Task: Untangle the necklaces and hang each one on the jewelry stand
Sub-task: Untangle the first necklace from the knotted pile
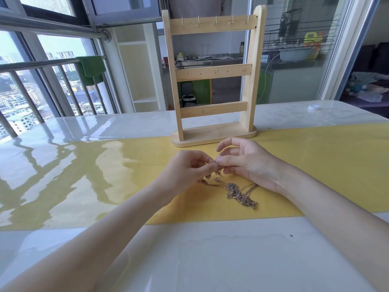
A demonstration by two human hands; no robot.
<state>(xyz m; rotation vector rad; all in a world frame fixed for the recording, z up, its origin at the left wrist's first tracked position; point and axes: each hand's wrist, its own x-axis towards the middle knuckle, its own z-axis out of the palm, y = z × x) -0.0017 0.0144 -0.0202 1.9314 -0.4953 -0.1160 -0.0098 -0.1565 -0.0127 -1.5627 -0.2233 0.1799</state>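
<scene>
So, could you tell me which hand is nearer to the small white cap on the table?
The right hand. The white cap lies far off to its right; the left hand is farther left, both pinching the necklaces.

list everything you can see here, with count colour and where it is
jewelry stand: one, pale wood, three hooked bars, nothing hung, back of the yellow mat
necklaces: tangled pile, count unclear, metallic, on the mat before the stand
yellow mat: one, under clear film, across the table
table: one, glossy white
cap: one, white, far right on the table
cloth: one, green, over the railing
left hand: pinches the chains
right hand: pinches the chains
</scene>
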